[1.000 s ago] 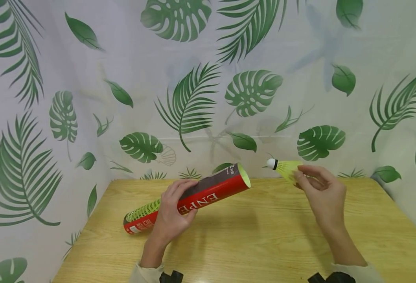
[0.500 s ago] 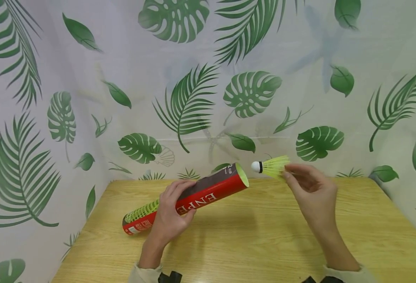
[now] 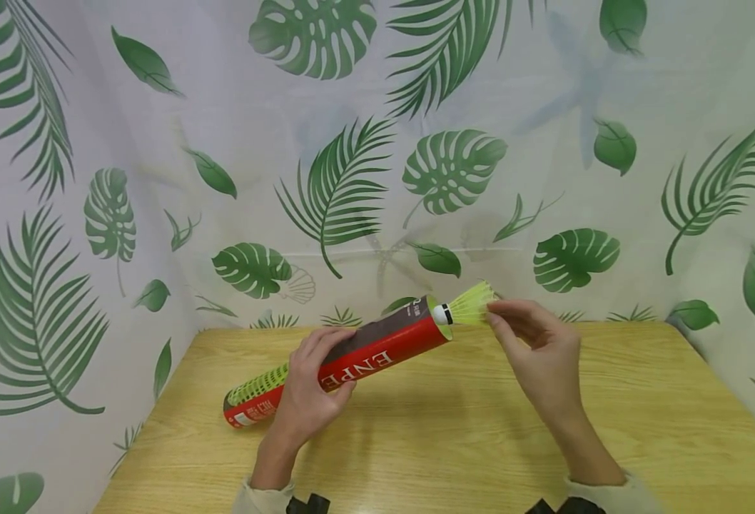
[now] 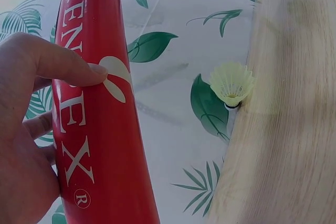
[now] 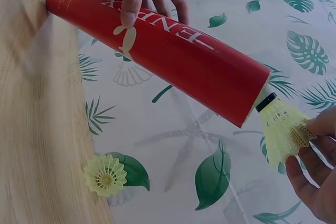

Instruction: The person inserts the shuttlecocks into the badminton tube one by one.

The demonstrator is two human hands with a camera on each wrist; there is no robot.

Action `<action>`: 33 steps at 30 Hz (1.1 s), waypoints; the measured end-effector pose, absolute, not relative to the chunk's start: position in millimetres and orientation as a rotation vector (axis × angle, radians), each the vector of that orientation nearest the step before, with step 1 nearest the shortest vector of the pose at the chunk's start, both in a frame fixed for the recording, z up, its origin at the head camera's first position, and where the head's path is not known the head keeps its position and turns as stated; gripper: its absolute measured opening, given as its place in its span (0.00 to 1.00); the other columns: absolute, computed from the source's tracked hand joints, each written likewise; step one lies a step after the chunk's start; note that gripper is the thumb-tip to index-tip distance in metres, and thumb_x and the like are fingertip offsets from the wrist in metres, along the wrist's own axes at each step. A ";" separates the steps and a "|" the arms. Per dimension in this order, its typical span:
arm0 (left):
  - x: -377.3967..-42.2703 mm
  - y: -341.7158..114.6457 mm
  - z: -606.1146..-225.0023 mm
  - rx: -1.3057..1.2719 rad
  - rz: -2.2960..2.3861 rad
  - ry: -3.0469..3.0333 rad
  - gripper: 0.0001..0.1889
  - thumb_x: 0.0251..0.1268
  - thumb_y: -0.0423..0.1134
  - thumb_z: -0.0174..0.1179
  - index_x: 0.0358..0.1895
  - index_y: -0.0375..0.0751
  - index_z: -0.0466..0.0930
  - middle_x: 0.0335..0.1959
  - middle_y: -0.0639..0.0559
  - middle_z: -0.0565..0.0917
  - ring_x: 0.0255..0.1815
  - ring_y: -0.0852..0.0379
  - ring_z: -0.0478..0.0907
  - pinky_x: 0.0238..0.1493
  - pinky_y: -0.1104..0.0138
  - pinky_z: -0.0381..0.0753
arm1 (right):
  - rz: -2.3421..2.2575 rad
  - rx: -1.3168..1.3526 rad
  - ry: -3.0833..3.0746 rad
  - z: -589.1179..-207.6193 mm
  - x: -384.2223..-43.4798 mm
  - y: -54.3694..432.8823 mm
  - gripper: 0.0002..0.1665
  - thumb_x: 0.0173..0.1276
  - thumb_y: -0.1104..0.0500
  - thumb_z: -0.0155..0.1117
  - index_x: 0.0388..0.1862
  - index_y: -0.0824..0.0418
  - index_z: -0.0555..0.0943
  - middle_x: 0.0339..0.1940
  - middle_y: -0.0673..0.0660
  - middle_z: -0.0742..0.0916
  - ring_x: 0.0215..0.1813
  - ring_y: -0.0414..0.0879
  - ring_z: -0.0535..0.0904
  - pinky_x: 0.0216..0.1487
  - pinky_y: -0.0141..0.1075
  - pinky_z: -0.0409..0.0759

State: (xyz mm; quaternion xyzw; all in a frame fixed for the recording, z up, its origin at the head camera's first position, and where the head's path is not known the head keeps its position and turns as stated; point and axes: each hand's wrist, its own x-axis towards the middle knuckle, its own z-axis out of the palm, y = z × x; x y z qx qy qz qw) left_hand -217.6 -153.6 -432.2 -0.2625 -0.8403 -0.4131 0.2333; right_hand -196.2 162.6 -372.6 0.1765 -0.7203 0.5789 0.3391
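Observation:
My left hand (image 3: 313, 385) grips a red and dark-grey shuttlecock tube (image 3: 393, 353) around its middle. The tube is tilted, its lower left end down at the table and its open mouth raised to the right. Between thumb and fingertips, my right hand (image 3: 538, 350) pinches a yellow shuttlecock (image 3: 470, 305) by its skirt. The white cork tip points left, right at the tube's mouth; in the right wrist view, that tip is hidden inside the rim and the shuttlecock's black band (image 5: 266, 102) shows just outside.
A second yellow shuttlecock (image 4: 231, 85) lies at the edge of the wooden table (image 3: 454, 442), apart from both hands. A white cloth with green leaf prints (image 3: 365, 93) hangs behind and at the sides of the table.
My right hand has moved left with the shuttlecock, bringing its cork from well right of the tube up to the mouth. The left hand and tube have barely moved.

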 end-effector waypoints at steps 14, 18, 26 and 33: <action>-217.3 -152.7 -432.9 -0.728 -1.139 -2.302 0.36 0.49 0.32 0.75 0.66 0.54 0.77 0.64 0.55 0.77 0.65 0.53 0.73 0.58 0.46 0.67 | 1.444 0.486 -1.934 -382.2 -196.4 148.5 0.13 0.64 0.78 0.67 0.45 0.68 0.87 0.44 0.59 0.90 0.46 0.36 0.86 0.50 0.28 0.81; -216.8 -152.6 -433.0 -0.732 -1.148 -2.301 0.36 0.49 0.32 0.75 0.66 0.54 0.77 0.64 0.55 0.77 0.65 0.53 0.73 0.58 0.46 0.67 | 1.440 0.503 -1.934 -384.8 -195.4 144.5 0.14 0.64 0.78 0.67 0.46 0.68 0.87 0.45 0.59 0.90 0.48 0.36 0.86 0.50 0.28 0.81; -218.9 -151.0 -434.5 -0.725 -1.144 -2.299 0.37 0.48 0.31 0.75 0.66 0.54 0.77 0.64 0.55 0.77 0.65 0.52 0.73 0.58 0.45 0.68 | 1.442 0.538 -1.941 -384.8 -199.8 141.0 0.15 0.64 0.79 0.66 0.45 0.67 0.87 0.45 0.58 0.90 0.49 0.37 0.85 0.52 0.29 0.81; -220.6 -148.3 -433.8 -0.724 -1.145 -2.297 0.36 0.49 0.32 0.75 0.66 0.55 0.77 0.64 0.55 0.77 0.65 0.53 0.73 0.59 0.45 0.67 | 1.437 0.544 -1.976 -387.1 -204.0 139.5 0.15 0.64 0.78 0.67 0.45 0.66 0.88 0.46 0.57 0.90 0.50 0.36 0.85 0.52 0.29 0.81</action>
